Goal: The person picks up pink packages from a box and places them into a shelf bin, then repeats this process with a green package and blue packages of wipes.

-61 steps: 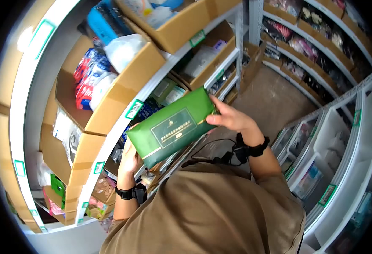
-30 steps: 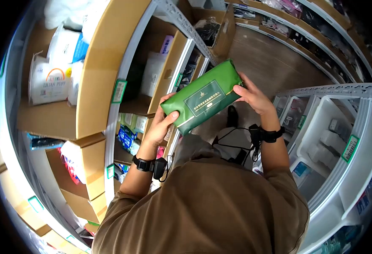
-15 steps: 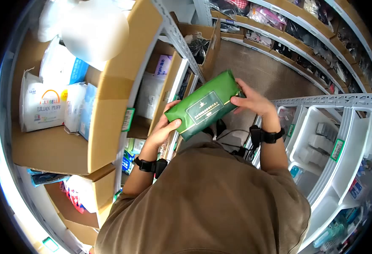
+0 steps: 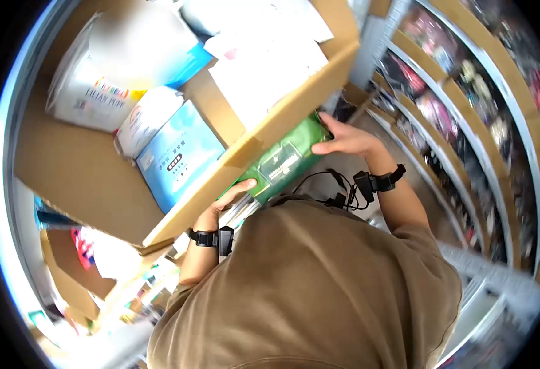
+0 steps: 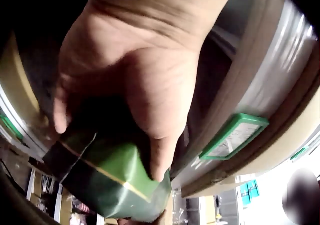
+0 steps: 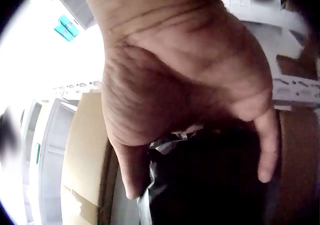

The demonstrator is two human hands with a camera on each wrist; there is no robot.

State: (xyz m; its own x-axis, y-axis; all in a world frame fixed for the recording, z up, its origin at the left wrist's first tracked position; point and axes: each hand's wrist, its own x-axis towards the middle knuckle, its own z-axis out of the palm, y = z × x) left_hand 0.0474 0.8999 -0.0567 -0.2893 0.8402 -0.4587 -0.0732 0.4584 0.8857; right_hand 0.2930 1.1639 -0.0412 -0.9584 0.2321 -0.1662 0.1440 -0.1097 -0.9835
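A green soft pack of tissues point(image 4: 285, 161) with gold lettering is held between both hands in front of the chest. My left hand point(image 4: 232, 195) grips its near end, thumb on top; the left wrist view shows fingers and thumb on opposite sides of the pack point(image 5: 117, 177). At the far end my right hand point(image 4: 351, 141) holds the pack between thumb and fingers, and in the right wrist view its end is in dark shadow. The front wall of a cardboard box point(image 4: 251, 144) overlaps the pack's left side in the head view and hides part of it.
Inside that box stand a white LILIAN PUFF bag point(image 4: 94, 92), a blue pack point(image 4: 181, 157) and several white packages. A lower carton point(image 4: 67, 270) sits beneath it. Curved shelves point(image 4: 466, 123) of bagged goods line the right. A cable point(image 4: 343, 190) hangs near the waist.
The view has swung and come closer to the left shelf. The upper box now looms large and covers part of the tissue pack, which both hands have kept holding throughout.
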